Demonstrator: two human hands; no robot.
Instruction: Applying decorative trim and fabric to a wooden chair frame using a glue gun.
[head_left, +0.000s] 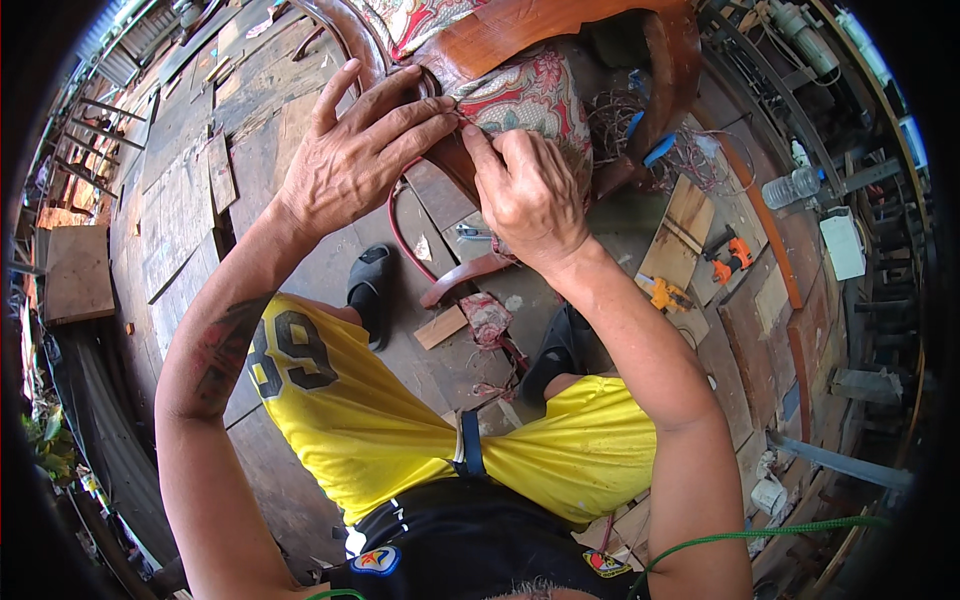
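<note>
A carved brown wooden chair (575, 28) stands in front of me, its seat covered in red and cream floral fabric (530, 98). My left hand (365, 150) lies over the curved wood at the fabric's edge, fingers stretched out and thumb spread away. Close beside its fingertips, my right hand (528, 190) is closed, with thumb and forefinger pressed at the edge where fabric meets wood. Whatever those fingers pinch is too small or hidden to make out.
Tangled strings (622, 128) lie by the chair's right leg. Farther right are an orange power tool (735, 258), a yellow-orange tool (668, 294) and a clear plastic bottle (792, 187). A red hose (400, 218) and a small wood block (440, 327) lie below the chair.
</note>
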